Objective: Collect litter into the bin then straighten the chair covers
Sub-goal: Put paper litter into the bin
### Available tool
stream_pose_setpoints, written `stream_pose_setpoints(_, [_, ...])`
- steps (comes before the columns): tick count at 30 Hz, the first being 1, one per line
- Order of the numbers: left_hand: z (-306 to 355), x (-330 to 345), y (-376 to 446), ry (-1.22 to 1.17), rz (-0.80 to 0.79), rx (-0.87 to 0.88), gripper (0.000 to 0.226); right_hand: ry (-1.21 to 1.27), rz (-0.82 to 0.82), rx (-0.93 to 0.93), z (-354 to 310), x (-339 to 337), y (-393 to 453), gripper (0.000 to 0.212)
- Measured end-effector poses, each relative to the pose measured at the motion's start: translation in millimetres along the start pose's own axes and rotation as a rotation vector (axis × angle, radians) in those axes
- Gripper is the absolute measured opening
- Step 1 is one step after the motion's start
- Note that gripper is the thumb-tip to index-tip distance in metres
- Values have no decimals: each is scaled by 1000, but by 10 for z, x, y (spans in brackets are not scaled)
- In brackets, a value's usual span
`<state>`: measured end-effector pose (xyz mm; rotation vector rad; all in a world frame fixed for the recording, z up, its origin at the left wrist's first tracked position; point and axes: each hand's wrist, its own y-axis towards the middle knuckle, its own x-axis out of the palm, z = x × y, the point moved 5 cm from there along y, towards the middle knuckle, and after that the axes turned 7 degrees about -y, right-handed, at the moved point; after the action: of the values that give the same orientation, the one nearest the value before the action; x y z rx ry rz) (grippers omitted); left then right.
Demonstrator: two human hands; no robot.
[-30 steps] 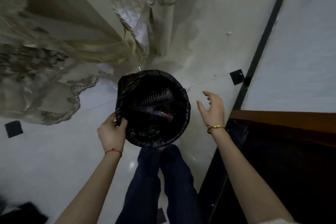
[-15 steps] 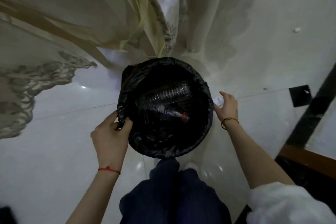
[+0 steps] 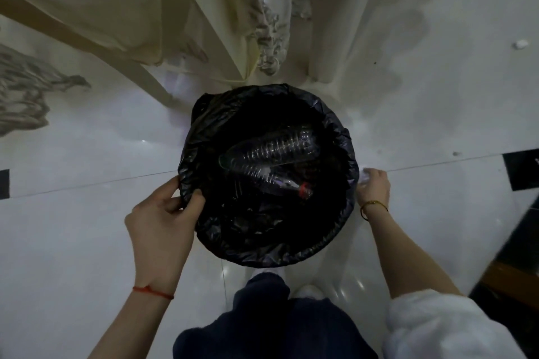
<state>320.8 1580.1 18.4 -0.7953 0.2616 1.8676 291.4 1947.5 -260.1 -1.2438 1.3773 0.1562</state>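
Left hand (image 3: pixel 163 213) pinches the bin (image 3: pixel 268 175) liner rim at centre frame; right hand (image 3: pixel 374 186) grasps white litter (image 3: pixel 364 176); likely light, crushable; pinch suffices.

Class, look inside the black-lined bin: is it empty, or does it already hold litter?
It holds litter. Two clear plastic bottles lie on their sides inside the bin, one with a red cap.

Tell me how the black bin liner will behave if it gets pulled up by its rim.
The black bin liner is probably floppy: it wrinkles and bunches where the left hand pinches it. Likely light to lift, holding only what look like empty clear bottles. Its glossy film may slip.
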Motion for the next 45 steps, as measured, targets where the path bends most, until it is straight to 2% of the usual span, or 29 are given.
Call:
stream_pose_setpoints(6, [-8, 72, -52, -41, 18, -11, 40, -79, -37, -51, 49, 58, -2, 32])
stream_pose_setpoints(10, [27, 89, -100, -28, 10, 1, 33, -47, 78, -74, 110, -205, -127, 26])
stream_pose_setpoints(16, [409, -80, -305, 4, -22, -22, 22, 251, 357, -39, 81, -1362, -798, 30])
stream_pose_setpoints(22, [1112, -331, -614, 30, -108, -38, 6, 477, 517, -114, -206, -2828, -1846, 27])
stream_pose_setpoints(26, [1727, -508, -837, 82, -172, 1, 9, 515, 491, -232, -478, -3541, -2636, 23])
stream_pose_setpoints(31, [2522, -689, -1159, 8, -237, 67, 15, 426, 387, -338, -730, -4025, -3433, 17])
stream_pose_setpoints(35, [2990, -772, -1380, -39, -303, 117, 6, 355, 338, -342, -806, -4252, -3787, 9])
stream_pose_setpoints(39, [3376, -862, -1573, -16, -333, 179, 20, 329, 320, -308, -748, -4530, -3962, 6])
stream_pose_setpoints(45, [3914, -1004, -1780, 11, -378, 216, 18, 334, 350, -275, -627, -5098, -4210, 16])
